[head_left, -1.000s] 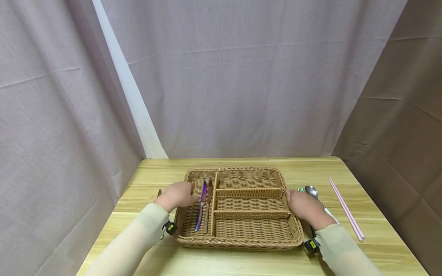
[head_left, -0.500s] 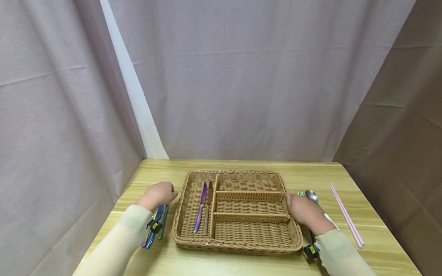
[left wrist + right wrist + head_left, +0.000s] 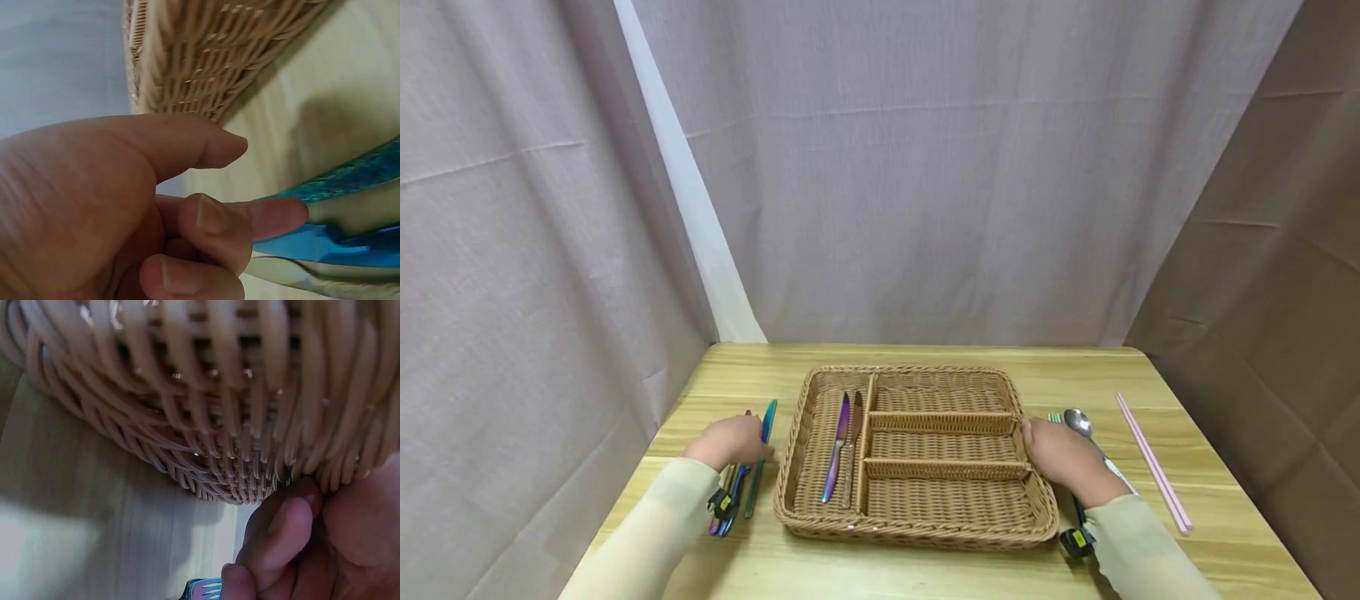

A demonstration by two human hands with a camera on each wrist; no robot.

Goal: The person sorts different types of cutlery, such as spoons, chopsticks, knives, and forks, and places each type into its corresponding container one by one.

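Note:
A wicker cutlery basket [image 3: 940, 536] with divided compartments stands mid-table. In its left compartment lie a purple table knife [image 3: 835, 458] and a copper-coloured one [image 3: 848, 475]. My left hand [image 3: 727, 442] hovers over several knives beside the basket, including a teal knife [image 3: 754, 492] and a blue one [image 3: 300, 244]. In the left wrist view its thumb and forefinger stand apart above the knives, the other fingers are bent, and nothing is held. My right hand [image 3: 1063, 457] grips the basket's right rim, fingertips against the weave. Part of the knives is hidden beneath the left hand.
Right of the basket, a spoon [image 3: 1078, 422] and a fork with green tines [image 3: 1055, 418] lie partly behind the right hand and forearm. Pink chopsticks [image 3: 1152, 462] lie farther right. Grey curtains [image 3: 880, 183] rise behind the wooden table [image 3: 910, 575].
My left hand has moved leftward from above the basket's left compartment, past the rim, to above the knives on the table. My right hand keeps its grip on the rim.

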